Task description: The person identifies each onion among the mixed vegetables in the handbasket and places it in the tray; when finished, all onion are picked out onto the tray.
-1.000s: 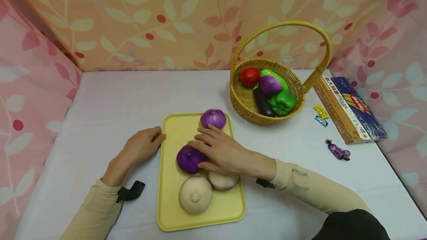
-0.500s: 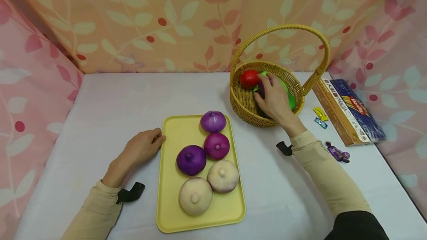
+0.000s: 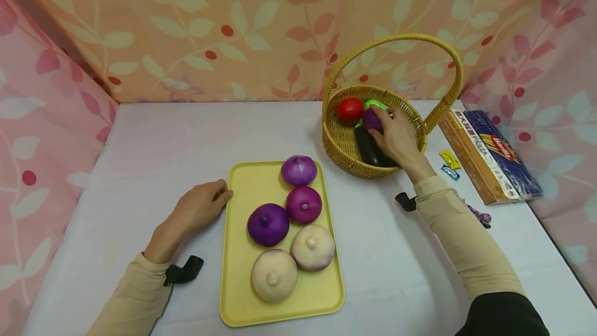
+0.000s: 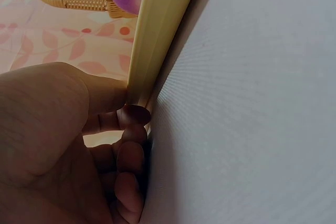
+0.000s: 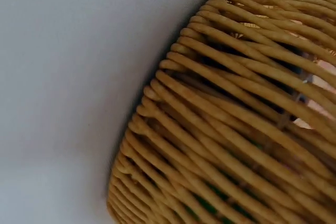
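In the head view my left hand (image 3: 199, 204) is at the left edge of the yellow tray (image 3: 238, 294). The left wrist view shows its thumb and a finger pinching the tray's rim. My right hand (image 3: 397, 136) is inside the wicker basket (image 3: 342, 157), its thumb and fingers round a purple onion (image 3: 372, 119). A red tomato (image 3: 350, 111), a dark eggplant (image 3: 370, 148) and a green vegetable (image 3: 374, 103) lie beside it; the green pepper is hidden under the hand. On the tray are purple onions (image 3: 268, 224) and two whitish onion-like bulbs (image 3: 274, 276). The right wrist view shows the basket's wall (image 5: 226, 114).
The basket's tall handle (image 3: 396, 38) arches above my right hand. To the right lie a brown pasta box (image 3: 480, 157), a blue pasta pack (image 3: 503, 152) and wrapped candies (image 3: 450, 159), one partly behind my right sleeve. Patterned curtains (image 3: 224, 30) enclose the table's back and sides.
My right hand has left the magenta onion on the tray and moved up and right into the basket, where it now grips a purple onion. The left hand has stayed put.
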